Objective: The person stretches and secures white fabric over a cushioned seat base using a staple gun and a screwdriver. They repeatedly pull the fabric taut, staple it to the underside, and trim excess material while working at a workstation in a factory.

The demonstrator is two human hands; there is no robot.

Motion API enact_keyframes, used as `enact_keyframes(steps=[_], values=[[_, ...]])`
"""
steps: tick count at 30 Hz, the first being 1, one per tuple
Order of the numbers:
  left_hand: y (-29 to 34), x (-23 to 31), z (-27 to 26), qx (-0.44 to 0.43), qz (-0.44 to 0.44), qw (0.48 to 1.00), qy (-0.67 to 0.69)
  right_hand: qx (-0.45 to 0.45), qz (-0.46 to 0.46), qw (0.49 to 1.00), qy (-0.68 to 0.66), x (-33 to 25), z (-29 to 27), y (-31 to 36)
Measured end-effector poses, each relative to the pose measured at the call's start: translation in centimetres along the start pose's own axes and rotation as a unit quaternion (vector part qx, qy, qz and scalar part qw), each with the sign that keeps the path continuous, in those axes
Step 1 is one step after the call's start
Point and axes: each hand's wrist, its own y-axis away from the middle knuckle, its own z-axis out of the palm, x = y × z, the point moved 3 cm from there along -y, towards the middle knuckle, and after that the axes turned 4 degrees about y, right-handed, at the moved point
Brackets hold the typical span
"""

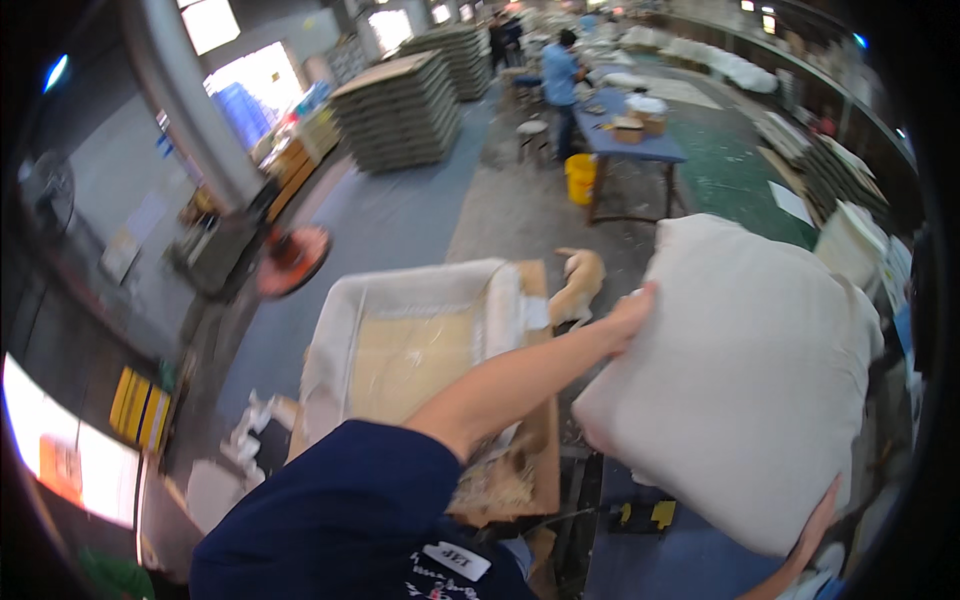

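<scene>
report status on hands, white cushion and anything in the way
Left hand gripping white cushion at left edge. Right hand against its lower right edge, grip partly hidden. Cushion tilted, hiding part of blue surface.

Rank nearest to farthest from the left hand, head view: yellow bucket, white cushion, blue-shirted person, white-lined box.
1. White cushion, touching the left hand.
2. White-lined box, to its left.
3. Yellow bucket, ahead, past the box.
4. Blue-shirted person, beyond the bucket.

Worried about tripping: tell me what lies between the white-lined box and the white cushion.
The head view shows a brown board's edge, the left forearm crossing above it, and what looks like a tan dog on the grey floor.
</scene>
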Motion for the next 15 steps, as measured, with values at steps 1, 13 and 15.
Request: enact_keyframes(steps=[1, 13, 15], values=[[-2.0, -1.4, -0.8, 0.007, 0.075, 0.997, 0.011, -0.022, -0.004, 1.0, -0.011, -2.3, 3.6, -1.5], [14.1, -5.6, -16.0, -0.115, 0.614, 0.776, 0.086, -0.342, -0.065, 0.917, -0.194, -32.5, 10.8, 30.4], [13.1, -6.7, -18.4, -0.135, 0.643, 0.747, 0.097, -0.447, -0.078, 0.867, -0.206, -37.1, 11.1, 37.1]])
